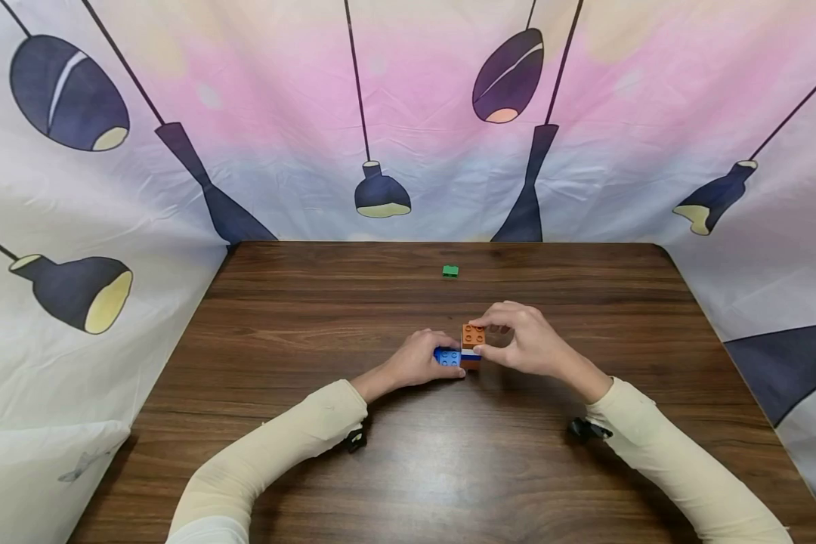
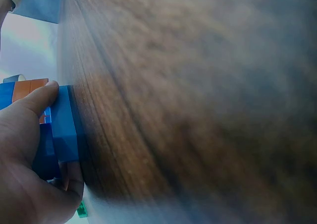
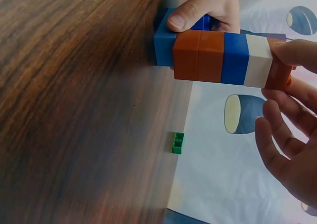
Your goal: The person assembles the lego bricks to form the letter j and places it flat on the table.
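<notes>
Near the middle of the table, a tower of toy building bricks rises from a lighter blue brick [image 3: 164,48] at its foot. Above that come two orange bricks [image 3: 198,55], a blue brick [image 3: 235,58] and a white brick [image 3: 258,61]. An orange brick [image 1: 474,334] tops the tower, pinched between the thumb and fingers of my right hand [image 1: 537,341]. My left hand [image 1: 413,361] grips the foot of the tower from the left, its thumb on the lighter blue brick. A darker blue brick [image 2: 45,154] sits beside the tower, partly hidden by that hand.
A small green brick [image 1: 450,271] lies alone towards the table's far edge. Wood-grained tabletop [image 1: 299,317] surrounds the hands. Behind and at the sides hangs a cloth [image 1: 299,151] printed with lamps.
</notes>
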`<state>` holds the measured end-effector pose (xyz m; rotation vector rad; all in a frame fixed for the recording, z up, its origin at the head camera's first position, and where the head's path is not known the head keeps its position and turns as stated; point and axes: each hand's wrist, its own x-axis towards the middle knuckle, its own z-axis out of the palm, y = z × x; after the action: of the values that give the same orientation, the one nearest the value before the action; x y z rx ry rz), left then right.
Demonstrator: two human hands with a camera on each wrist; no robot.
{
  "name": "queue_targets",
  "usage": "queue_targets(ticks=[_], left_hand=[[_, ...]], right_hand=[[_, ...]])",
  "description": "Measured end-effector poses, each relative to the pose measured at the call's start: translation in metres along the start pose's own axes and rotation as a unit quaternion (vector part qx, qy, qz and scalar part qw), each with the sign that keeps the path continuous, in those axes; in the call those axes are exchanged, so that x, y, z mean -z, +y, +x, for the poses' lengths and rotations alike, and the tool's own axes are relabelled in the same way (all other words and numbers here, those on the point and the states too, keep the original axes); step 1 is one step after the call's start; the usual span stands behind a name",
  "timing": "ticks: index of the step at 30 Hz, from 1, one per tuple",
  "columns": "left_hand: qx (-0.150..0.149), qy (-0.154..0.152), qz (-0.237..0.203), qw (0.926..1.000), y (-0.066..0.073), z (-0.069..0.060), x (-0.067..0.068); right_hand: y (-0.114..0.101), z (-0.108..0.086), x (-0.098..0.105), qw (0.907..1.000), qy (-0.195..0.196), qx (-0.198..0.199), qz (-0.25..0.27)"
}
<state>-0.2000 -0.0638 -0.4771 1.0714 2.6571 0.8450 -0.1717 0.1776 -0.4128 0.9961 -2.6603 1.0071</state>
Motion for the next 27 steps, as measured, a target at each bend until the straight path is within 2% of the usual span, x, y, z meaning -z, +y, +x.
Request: queue_targets(ticks=[16,27], left_hand=[[0.001,0.003,-0.002,1.0,0.001,-0.001,0.0],[0.006,-0.001,-0.007,1.0,0.001,-0.001,0.001]], right_hand=[[0.005,-0.001,0.0,0.9998,-0.013,-0.007,0.016],[0.014,-0.012,-0.008,0.998,-0.022,-0.042,0.041]])
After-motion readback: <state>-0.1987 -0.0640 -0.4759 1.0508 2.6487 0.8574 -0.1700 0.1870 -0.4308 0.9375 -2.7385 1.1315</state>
